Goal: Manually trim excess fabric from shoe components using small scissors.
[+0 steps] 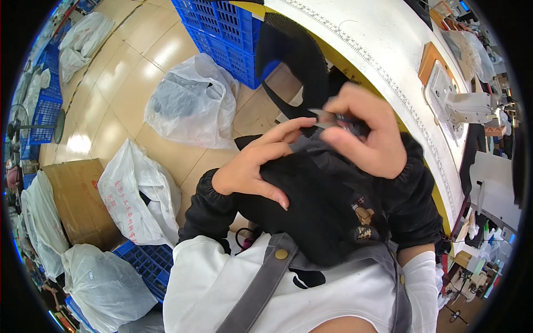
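My right hand (366,130) is closed around small metal thread snips (326,118), slightly blurred, their blades pointing left. My left hand (258,158) lies on black cloth (300,202) across my lap. Its fingers stretch toward the snips, with the fingertips close beside the blades, and its thumb is spread apart from them. Whether those fingertips pinch a bit of cloth or thread is too fine to make out. A small bear motif (362,215) shows on the dark cloth at the right. Beyond my hands, a black piece with mesh (294,58) hangs by the table edge.
A white table (366,41) with a ruler strip along its edge curves past my right side, carrying a sewing machine (463,105). Stacked blue crates (225,41) stand ahead. Left are filled plastic bags (191,100), a cardboard box (83,200) and another blue crate (147,266).
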Motion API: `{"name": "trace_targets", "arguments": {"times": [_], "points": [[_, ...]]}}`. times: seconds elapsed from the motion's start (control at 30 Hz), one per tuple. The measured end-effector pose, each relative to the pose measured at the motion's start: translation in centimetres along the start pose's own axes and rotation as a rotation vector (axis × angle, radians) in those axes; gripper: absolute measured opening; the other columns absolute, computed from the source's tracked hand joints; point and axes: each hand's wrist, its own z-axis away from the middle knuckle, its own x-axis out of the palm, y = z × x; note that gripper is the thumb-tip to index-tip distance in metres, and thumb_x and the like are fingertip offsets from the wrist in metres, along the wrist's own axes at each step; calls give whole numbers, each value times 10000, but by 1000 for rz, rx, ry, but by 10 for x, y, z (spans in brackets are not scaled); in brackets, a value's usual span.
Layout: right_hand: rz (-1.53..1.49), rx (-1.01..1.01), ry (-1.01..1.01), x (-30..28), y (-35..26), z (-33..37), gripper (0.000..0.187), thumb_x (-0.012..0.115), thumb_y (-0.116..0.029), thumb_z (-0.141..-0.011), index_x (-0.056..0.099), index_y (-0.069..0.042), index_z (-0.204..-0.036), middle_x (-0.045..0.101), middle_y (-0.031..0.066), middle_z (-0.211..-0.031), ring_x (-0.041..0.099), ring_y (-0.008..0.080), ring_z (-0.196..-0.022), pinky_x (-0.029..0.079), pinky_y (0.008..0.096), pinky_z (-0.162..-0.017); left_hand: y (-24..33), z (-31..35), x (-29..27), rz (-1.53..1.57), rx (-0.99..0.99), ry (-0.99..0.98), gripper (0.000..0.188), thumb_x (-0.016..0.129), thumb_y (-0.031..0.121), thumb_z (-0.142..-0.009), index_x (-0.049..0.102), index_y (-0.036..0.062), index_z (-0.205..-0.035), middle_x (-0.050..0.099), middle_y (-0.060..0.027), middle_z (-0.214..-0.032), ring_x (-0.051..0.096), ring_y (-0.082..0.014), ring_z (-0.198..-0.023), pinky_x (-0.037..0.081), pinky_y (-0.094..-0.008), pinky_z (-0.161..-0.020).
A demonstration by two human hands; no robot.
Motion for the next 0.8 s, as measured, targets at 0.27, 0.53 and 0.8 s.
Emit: {"name": "trace_targets", "arguments": {"times": [0.27, 0.53, 0.8], "points": [[642, 179, -249, 63, 43, -60, 162, 606, -164, -709, 627, -5, -722, 617, 186, -714, 616, 346, -696, 501, 387, -640, 3, -9, 6, -141, -17, -91, 592, 832, 277, -589, 530, -35, -991, 317, -217, -1338, 353, -362, -1238, 277, -402, -1021], [-268, 604, -100, 38, 38, 8, 193, 671, -132, -786, 561, 26, -777, 525, 32, -576, 541, 60, -495, 420, 213, -464, -7, 27, -7, -270, -65, 271, 614, 856, 366, -498, 512, 47, -893, 282, -189, -1338, 308, -306, -1230, 279, -397, -983], [-107, 283, -71, 29, 9, 27, 203, 607, -186, -856, 587, 7, -796, 525, 30, -697, 491, 104, -630, 386, 251, -556, -1, 19, 2, -177, -215, 115, 636, 872, 282, -500, 473, 35, -930, 477, -76, -973, 467, -212, -877, 381, -286, -792]]}}
